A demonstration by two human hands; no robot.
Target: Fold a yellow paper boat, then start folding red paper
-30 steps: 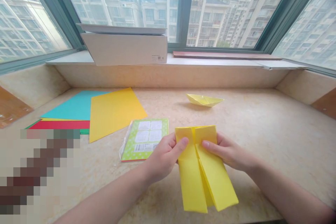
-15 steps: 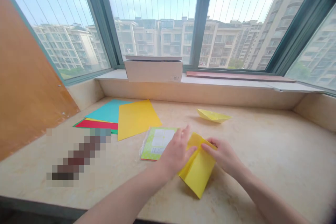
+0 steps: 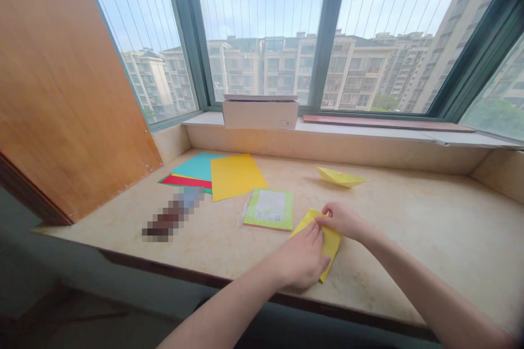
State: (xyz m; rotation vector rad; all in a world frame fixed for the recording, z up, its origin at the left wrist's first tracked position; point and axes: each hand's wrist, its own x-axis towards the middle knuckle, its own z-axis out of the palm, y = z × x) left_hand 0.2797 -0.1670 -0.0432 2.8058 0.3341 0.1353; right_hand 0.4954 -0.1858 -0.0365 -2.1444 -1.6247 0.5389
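A folded yellow paper [image 3: 329, 244] lies on the stone counter [image 3: 409, 229] near its front edge. My left hand [image 3: 302, 257] lies flat on the paper's near half, fingers stretched out and pressing it down. My right hand [image 3: 343, 220] pinches the paper's far edge with its fingertips. Much of the paper is hidden under my hands.
A green packet [image 3: 269, 209] lies just left of the paper. Loose sheets lie further left: orange-yellow [image 3: 235, 175], teal [image 3: 196, 165], red [image 3: 186, 181]. A yellow paper boat [image 3: 340, 177] sits behind. A cardboard box [image 3: 260, 112] stands on the windowsill. A wooden panel [image 3: 69, 87] rises at left.
The paper was held open and upright, then folded over, and now lies flat on the counter under my left palm. The view has pulled back and up.
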